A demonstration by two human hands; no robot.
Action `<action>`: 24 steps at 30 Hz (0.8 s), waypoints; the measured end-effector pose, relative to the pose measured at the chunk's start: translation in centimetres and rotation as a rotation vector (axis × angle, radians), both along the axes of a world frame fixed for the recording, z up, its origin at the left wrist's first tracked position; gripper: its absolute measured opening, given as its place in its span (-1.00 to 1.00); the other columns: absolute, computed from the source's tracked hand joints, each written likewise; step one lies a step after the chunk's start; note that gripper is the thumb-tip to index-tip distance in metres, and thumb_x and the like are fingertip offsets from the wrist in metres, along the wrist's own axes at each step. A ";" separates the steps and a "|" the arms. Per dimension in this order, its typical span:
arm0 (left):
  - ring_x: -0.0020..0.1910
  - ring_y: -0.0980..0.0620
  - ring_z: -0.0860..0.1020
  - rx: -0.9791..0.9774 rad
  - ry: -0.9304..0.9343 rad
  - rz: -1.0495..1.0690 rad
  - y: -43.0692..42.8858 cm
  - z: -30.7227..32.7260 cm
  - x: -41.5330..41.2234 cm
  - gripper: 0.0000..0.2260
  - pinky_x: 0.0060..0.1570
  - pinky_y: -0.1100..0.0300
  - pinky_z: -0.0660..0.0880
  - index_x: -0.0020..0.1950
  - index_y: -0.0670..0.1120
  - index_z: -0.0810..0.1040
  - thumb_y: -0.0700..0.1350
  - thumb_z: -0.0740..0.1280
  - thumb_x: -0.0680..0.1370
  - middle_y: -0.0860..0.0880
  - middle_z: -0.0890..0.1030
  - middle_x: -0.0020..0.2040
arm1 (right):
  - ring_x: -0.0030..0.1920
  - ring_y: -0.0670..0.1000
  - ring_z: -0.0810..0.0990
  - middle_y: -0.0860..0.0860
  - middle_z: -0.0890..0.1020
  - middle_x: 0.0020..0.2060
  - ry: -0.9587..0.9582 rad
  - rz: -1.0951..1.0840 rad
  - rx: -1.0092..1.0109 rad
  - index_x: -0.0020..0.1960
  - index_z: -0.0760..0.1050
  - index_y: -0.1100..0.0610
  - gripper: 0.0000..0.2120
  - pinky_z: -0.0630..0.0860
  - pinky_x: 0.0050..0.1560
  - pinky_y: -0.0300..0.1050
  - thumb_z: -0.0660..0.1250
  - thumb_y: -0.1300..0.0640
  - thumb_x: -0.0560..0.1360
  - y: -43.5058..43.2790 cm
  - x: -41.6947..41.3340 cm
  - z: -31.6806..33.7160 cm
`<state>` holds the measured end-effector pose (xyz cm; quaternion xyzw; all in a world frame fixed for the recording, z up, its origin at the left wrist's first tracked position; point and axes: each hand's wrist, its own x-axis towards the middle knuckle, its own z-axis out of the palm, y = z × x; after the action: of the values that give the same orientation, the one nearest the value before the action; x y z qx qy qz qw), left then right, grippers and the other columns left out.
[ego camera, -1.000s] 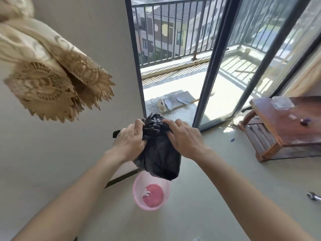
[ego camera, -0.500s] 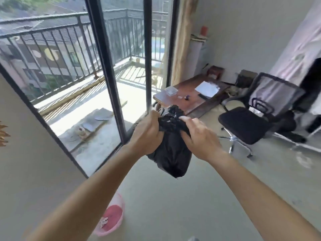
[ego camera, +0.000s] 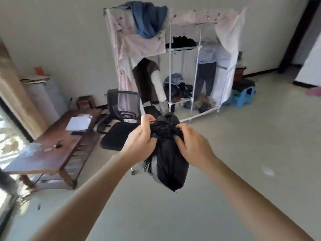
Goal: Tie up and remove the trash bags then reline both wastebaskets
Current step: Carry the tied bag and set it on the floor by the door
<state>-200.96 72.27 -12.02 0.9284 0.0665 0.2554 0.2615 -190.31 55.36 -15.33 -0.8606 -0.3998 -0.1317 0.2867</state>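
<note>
I see my left hand [ego camera: 140, 143] and right hand [ego camera: 192, 145] both clenched on the bag's [ego camera: 167, 164] bunched neck; it hangs mid-air, chair [ego camera: 121, 131] at ten o'clock, table [ego camera: 50, 153] at nine.

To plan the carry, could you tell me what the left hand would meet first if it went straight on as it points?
The black trash bag: the left hand grips its gathered neck, so contact is immediate. Beyond it likely comes the right hand; depth is unclear.

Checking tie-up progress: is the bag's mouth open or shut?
Gathered shut: left hand and right hand pinch the bunched neck of the bag. Knotted: cannot tell.
</note>
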 end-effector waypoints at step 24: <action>-0.13 -0.10 0.58 -0.313 0.155 -0.547 -10.4 0.9 73.1 -0.97 -0.10 -0.05 0.54 0.05 0.00 0.42 -0.13 0.25 0.65 -0.07 0.59 -0.11 | 0.08 0.04 0.56 0.02 0.50 0.22 -0.024 -0.477 -0.007 0.40 0.31 0.10 -0.61 0.47 -0.02 -0.13 0.21 -0.04 0.64 -15.2 62.6 3.6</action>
<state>-127.86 61.90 -11.16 0.8771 -0.1273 0.0907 0.4542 -127.73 40.18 -11.73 -0.9300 -0.1893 -0.2046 0.2395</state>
